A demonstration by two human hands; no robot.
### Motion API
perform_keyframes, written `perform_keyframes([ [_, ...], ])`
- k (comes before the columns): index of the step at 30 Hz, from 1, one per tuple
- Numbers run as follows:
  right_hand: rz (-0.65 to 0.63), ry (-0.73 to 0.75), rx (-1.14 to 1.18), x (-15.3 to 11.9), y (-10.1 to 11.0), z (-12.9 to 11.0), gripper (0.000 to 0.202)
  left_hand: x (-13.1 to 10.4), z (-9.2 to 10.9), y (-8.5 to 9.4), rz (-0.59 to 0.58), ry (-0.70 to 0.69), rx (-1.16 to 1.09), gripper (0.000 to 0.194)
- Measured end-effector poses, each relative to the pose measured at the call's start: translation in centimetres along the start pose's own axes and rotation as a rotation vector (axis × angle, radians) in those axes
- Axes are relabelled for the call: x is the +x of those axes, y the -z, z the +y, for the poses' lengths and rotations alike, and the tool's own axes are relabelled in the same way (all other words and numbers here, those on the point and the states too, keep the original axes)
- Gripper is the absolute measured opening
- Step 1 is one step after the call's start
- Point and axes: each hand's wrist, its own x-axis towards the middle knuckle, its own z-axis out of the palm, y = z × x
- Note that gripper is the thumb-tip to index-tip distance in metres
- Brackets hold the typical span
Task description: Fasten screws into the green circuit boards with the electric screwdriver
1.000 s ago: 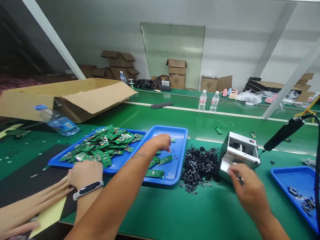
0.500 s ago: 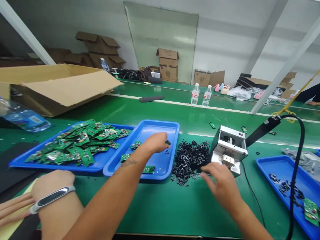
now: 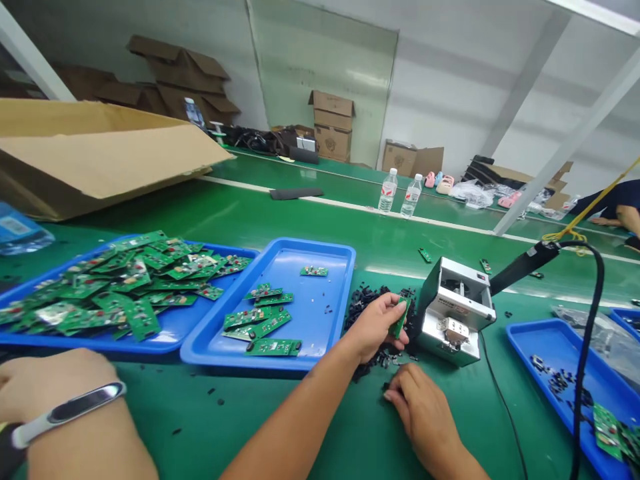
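Note:
My left hand [image 3: 377, 325] is closed around a small green circuit board [image 3: 399, 321], held tilted above the pile of small black plastic parts [image 3: 367, 300]. Just nearer to me, my right hand [image 3: 417, 403] has its thumb and fingers pinched on a small black plastic part [image 3: 386, 387], mostly covered by the fingertips. Left of the pile, several boards, some with black pieces at their ends, lie in a blue tray [image 3: 300, 250]. A small white and silver machine [image 3: 457, 310] stands right of both hands.
Another blue tray [image 3: 173, 343] is heaped with circuit boards. A co-worker's hand with a wristband [image 3: 75, 407] reaches in at lower left. At right, a blue tray [image 3: 525, 327] holds black parts and boards, with a black cable [image 3: 593, 320] hanging before it. Two water bottles [image 3: 387, 192] stand farther back.
My left hand has moved right, from over the middle tray to the black pile, where a circuit board shows in it. My right hand has come nearer to me and its fingers have closed.

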Motion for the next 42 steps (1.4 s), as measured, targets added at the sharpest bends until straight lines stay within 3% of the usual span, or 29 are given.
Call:
perform_keyframes([
  [3, 0.068, -0.089, 0.144, -1.5, 0.6, 1.6, 0.014, -0.4, -1.2, 0.1, -0.012, 0.069, -0.082, 0.043],
  [6, 0.08, -0.077, 0.159, -2.0, 0.5, 2.3, 0.014, -0.9, -1.3, 0.0, -0.044, 0.125, -0.144, 0.036],
  [10, -0.007, -0.095, 0.192, -1.7, 0.7, 1.8, 0.009, -1.7, -0.6, -0.2, -0.102, 0.158, -0.17, 0.04],
  [13, -0.092, -0.168, 0.226, -1.2, 1.6, 1.3, 0.024, -2.0, -0.7, -0.4, -0.141, 0.133, -0.123, 0.049],
  [17, -0.163, -0.216, 0.208, -0.8, 2.3, 1.2, 0.025, -2.0, -1.3, -0.8, -0.073, 0.117, -0.124, 0.048],
  [22, -0.139, -0.227, 0.181, -0.7, 1.9, 1.0, 0.022, -2.2, -1.0, -1.2, -0.051, 0.056, -0.273, 0.044],
  [28, -0.16, -0.264, 0.109, -0.7, 1.8, 0.0, 0.031, -2.8, -0.4, -1.5, 0.002, -0.01, -0.096, 0.04],
  [31, -0.129, -0.255, 0.253, -0.9, 2.3, 0.3, 0.028, -2.7, -0.6, -1.8, 0.028, 0.031, -0.018, 0.039],
  [34, -0.077, -0.389, 0.6, -1.1, 2.4, 0.7, 0.012, -2.4, -0.9, -2.1, 0.098, -0.002, -0.002, 0.036],
  [38, -0.063, -0.551, 1.088, -1.1, 1.1, -0.2, 0.033, -2.5, -1.2, -2.7, 0.177, -0.066, 0.002, 0.031],
  [42, 0.086, -0.542, 1.262, -0.6, 0.3, -1.4, 0.045, -2.9, -1.7, -3.2, 0.194, -0.032, -0.034, 0.036],
])
